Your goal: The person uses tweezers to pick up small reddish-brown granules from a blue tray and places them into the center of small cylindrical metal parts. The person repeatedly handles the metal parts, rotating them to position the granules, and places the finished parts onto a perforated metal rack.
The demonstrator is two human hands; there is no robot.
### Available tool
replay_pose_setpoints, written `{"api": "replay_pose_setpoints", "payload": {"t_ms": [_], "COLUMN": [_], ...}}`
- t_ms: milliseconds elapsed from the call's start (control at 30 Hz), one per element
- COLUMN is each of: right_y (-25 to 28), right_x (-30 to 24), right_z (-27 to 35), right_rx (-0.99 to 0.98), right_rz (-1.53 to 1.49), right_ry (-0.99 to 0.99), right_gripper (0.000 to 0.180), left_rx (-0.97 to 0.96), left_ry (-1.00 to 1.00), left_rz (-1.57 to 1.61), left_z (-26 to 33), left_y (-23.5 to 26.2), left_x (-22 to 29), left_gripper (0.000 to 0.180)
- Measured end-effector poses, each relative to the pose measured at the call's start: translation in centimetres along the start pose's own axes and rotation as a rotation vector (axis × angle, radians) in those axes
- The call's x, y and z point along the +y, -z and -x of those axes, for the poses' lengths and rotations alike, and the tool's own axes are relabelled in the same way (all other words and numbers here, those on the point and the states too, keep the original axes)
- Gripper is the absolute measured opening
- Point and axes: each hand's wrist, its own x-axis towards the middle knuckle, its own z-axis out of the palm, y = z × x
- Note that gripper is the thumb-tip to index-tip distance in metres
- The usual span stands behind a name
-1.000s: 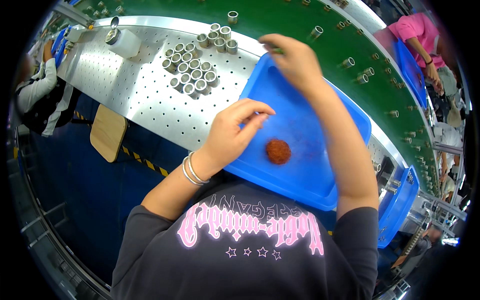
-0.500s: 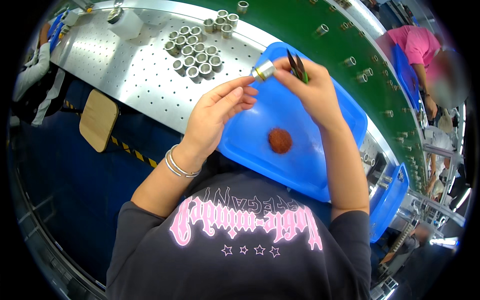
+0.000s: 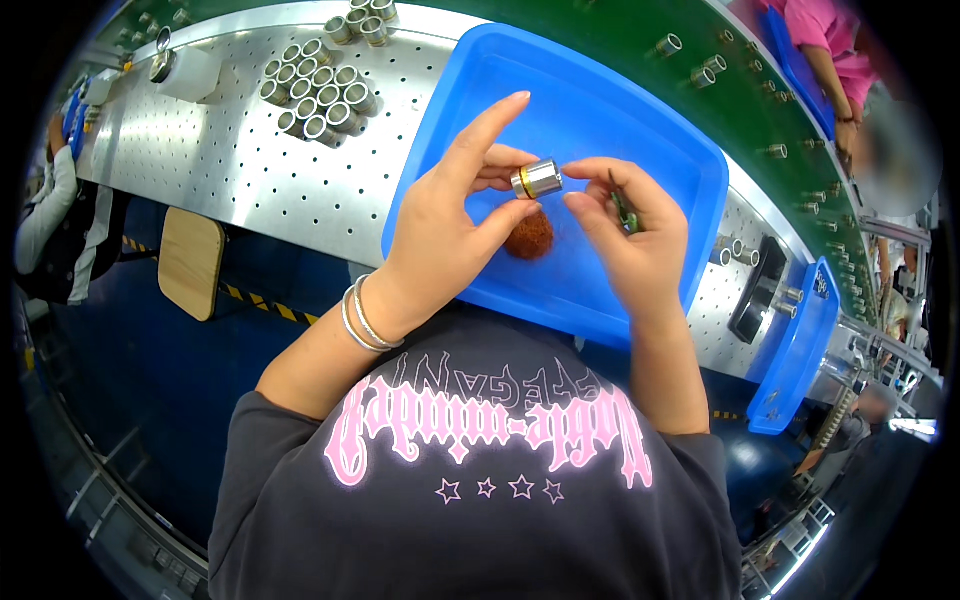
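- I see the left hand (image 3: 445,215) holding a metal cylinder (image 3: 540,178) above the blue tray, its thumb and lower fingers pinched on it while the index finger points up, free.
- The cylinder is smooth, shiny and tilted slightly, with a thin amber-yellow band around it toward its left end.
- The right hand (image 3: 640,225) curls its fingers round a small green-handled tool (image 3: 626,212) with a dark, slim end; its thumb and index finger stand a narrow gap apart just beside the cylinder's right end, and I cannot tell whether they touch it.
- Under the cylinder, a round, rust-red pad (image 3: 530,238) of rough, fibrous texture lies in the tray (image 3: 600,105), which is smooth moulded plastic with a raised rim and rounded corners.
- To the left, open-ended metal sleeves (image 3: 315,88) stand clustered on the brushed-metal counter (image 3: 240,165), its surface dotted with round holes.
- Farther left I make out a whitish plastic bottle (image 3: 192,76).
- Beyond the tray runs a flat green belt (image 3: 640,70) carrying more sleeves.
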Motion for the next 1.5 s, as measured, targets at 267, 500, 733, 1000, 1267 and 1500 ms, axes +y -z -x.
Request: {"api": "replay_pose_setpoints", "payload": {"t_ms": [267, 500, 733, 1000, 1267, 1500], "right_y": [-0.7, -1.1, -0.5, 0.0, 1.1, 0.7], "right_x": [0.2, -0.2, 0.2, 0.3, 1.3, 1.9], "right_z": [-0.2, -1.0, 0.1, 0.6, 1.2, 1.3], "right_rx": [0.054, -0.033, -0.123, -0.084, -0.091, -0.168], "right_rz": [-0.011, 0.189, -0.398, -0.529, -0.503, -0.641], "right_ry": [0.009, 0.124, -0.178, -0.169, -0.084, 0.028], "right_gripper": [0.016, 0.013, 0.011, 0.009, 0.007, 0.006], "left_rx": [0.059, -0.025, 0.0, -0.122, -0.046, -0.099], "left_ry": [-0.153, -0.183, 0.208, 0.523, 0.571, 0.602], "left_rz": [-0.138, -0.266, 0.345, 0.722, 0.955, 1.004], "left_z": [0.2, 0.7, 0.3, 0.3, 0.2, 0.2], "left_y": [-0.6, -0.6, -0.2, 0.5, 0.4, 0.1], "left_x": [-0.7, -0.8, -0.6, -0.5, -0.9, -1.2], "left_gripper": [0.076, 0.082, 0.076, 0.063, 0.048, 0.044]}}
